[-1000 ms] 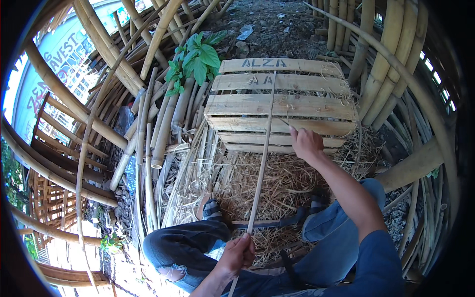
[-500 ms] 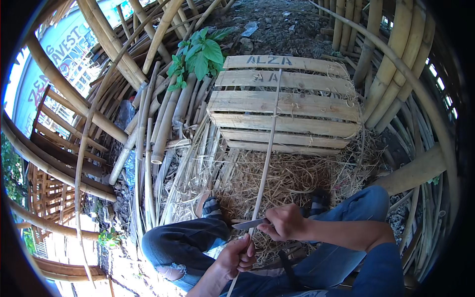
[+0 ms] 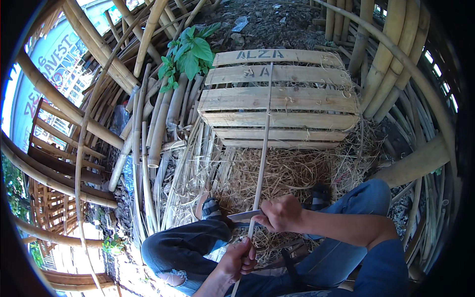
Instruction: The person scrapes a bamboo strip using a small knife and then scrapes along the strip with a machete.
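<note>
1. The left hand [image 3: 238, 260], at the lower centre of the frame, has its fingers clamped round a long pale strip [image 3: 262, 171].
2. The right hand [image 3: 282, 213], just above and to the right of it, is closed round a knife [image 3: 243, 216]; the grip hides most of the handle. The two hands are apart.
3. The strip runs from the bottom edge up to the upper middle of the frame, and the blade lies across it just above the left hand.
4. A slatted wooden crate [image 3: 279, 100] fills the upper middle, behind the strip's far part; whether they touch, I cannot tell.
5. Curly shavings [image 3: 292, 166] heap below the crate, between it and the hands, with a few strands on its slats.
6. Bent knees in jeans [image 3: 185, 250] flank the hands, and a sandalled foot [image 3: 211, 209] stands left of the blade.
7. Bamboo poles [image 3: 157, 128] crowd the left, beneath a leafy plant [image 3: 190, 55] at upper left; thick upright bamboo posts [image 3: 391, 54] stand at upper right.
</note>
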Demonstrator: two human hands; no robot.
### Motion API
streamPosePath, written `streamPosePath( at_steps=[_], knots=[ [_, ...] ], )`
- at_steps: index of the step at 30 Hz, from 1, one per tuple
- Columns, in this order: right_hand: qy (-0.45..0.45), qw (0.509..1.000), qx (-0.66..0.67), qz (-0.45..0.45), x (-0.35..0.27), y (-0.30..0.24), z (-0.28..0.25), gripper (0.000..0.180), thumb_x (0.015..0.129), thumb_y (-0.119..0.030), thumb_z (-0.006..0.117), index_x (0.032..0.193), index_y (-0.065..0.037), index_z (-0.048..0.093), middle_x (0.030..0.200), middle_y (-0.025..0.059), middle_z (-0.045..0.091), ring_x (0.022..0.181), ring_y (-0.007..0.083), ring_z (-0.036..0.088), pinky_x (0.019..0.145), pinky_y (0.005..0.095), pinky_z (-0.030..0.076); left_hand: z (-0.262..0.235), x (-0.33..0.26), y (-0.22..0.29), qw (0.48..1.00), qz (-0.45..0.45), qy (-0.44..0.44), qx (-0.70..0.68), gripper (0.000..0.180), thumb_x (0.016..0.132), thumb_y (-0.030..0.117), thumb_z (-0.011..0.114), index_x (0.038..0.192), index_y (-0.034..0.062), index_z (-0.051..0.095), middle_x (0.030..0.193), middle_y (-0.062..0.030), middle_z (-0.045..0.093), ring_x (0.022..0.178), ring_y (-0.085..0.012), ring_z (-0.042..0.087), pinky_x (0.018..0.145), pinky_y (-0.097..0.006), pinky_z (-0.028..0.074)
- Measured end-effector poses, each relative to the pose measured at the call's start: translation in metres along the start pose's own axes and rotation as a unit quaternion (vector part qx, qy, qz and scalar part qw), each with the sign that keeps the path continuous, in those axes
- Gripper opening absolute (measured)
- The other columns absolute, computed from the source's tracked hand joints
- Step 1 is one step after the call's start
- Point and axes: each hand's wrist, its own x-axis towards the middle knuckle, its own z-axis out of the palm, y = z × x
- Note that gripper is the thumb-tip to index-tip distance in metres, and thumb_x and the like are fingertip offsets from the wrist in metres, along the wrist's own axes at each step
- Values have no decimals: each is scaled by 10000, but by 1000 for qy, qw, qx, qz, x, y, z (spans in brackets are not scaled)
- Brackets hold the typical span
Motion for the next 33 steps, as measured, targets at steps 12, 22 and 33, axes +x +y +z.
streamPosePath(
  at_steps=[12,22,33],
  knots=[
    [15,987,-111,115,23,84,3,441,903,-367,452,568,-82,484,357,47,422,283,201,459,278,350,361,-2,0,2,1000,-18,5,5,450,961,412,335,683,79,457,474,55,176,392,-67,167,358,-233,137],
    [38,971,-187,143,53,128,-21,486,917,-402,399,617,-45,534,424,129,500,371,298,528,366,404,425,-3,0,6,1000,2,7,30,445,965,397,334,676,81,457,486,47,200,389,-68,178,352,-229,143],
    [-45,979,-50,194,32,63,-9,447,925,-373,421,635,-55,547,413,59,476,321,202,489,295,345,365,-12,2,2,999,9,-16,27,441,965,415,304,736,76,467,502,53,187,414,-73,184,376,-229,170]
  ],
)
